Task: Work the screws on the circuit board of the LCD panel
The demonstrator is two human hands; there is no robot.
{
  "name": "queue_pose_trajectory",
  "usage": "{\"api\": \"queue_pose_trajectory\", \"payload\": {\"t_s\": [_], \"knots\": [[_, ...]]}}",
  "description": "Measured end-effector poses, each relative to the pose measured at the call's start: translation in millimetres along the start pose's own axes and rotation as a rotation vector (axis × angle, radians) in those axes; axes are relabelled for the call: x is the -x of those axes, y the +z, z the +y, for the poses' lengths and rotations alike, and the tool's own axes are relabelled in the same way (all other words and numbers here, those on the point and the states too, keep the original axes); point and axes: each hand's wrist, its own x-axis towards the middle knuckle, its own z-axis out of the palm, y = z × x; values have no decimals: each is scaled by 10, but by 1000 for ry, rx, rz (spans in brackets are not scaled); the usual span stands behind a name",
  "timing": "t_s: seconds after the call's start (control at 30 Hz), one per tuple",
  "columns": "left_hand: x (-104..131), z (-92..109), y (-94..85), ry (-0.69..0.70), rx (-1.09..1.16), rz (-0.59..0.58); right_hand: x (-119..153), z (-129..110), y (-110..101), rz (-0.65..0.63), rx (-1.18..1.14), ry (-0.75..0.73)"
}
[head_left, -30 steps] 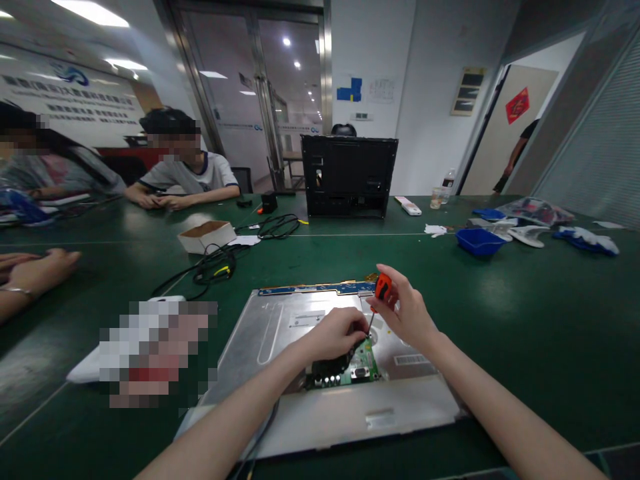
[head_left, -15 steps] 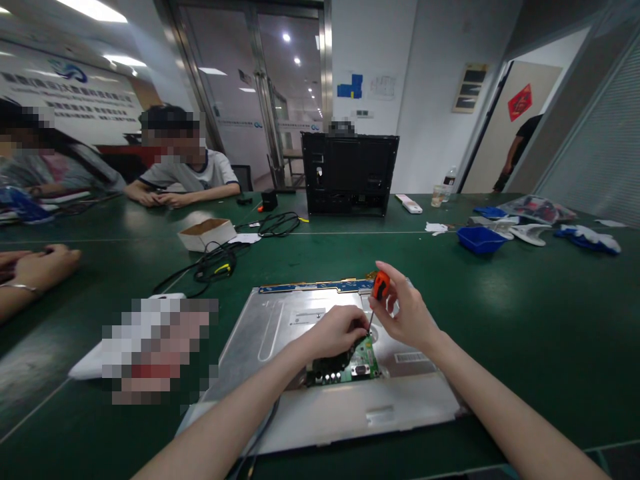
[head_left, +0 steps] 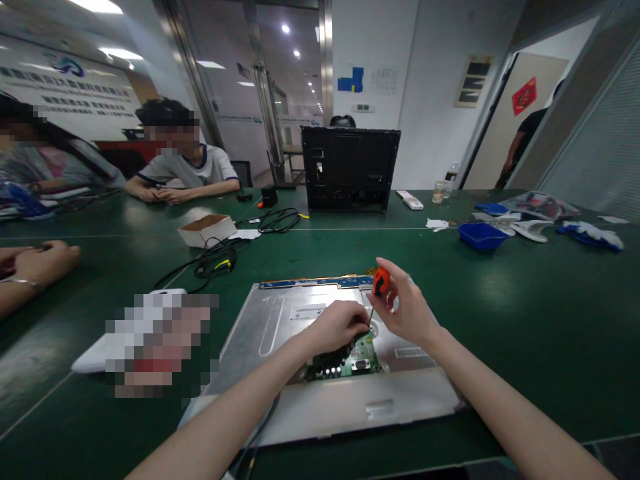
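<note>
A silver metal panel (head_left: 290,333) lies flat on the green table, with a green circuit board (head_left: 367,353) on it and a blue strip board (head_left: 315,283) along its far edge. My right hand (head_left: 405,307) grips a screwdriver (head_left: 381,281) by its orange and black handle, shaft pointing down toward the board's upper corner. Beside the shaft's lower end, my left hand (head_left: 340,325) is closed, its fingertips pinched at the board's corner. Whatever those fingertips hold is hidden. The screwdriver's tip is too small to make out.
A black monitor casing (head_left: 350,170) stands at the back. Left are an open box (head_left: 207,230), black cables (head_left: 217,260) and a white object (head_left: 100,347). A blue tray (head_left: 481,237) and gloves (head_left: 590,235) lie right. Other people sit left; a person's hands (head_left: 47,267) rest nearby.
The orange handle has tilted slightly in my right hand. Both hands stay at the same corner of the circuit board, and the view has shifted a little.
</note>
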Motion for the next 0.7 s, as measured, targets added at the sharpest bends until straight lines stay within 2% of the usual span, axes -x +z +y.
{"api": "queue_pose_trajectory", "payload": {"t_s": [0.7], "knots": [[-26, -47, 16, 56, -69, -3, 26, 31, 18, -18, 9, 4]]}}
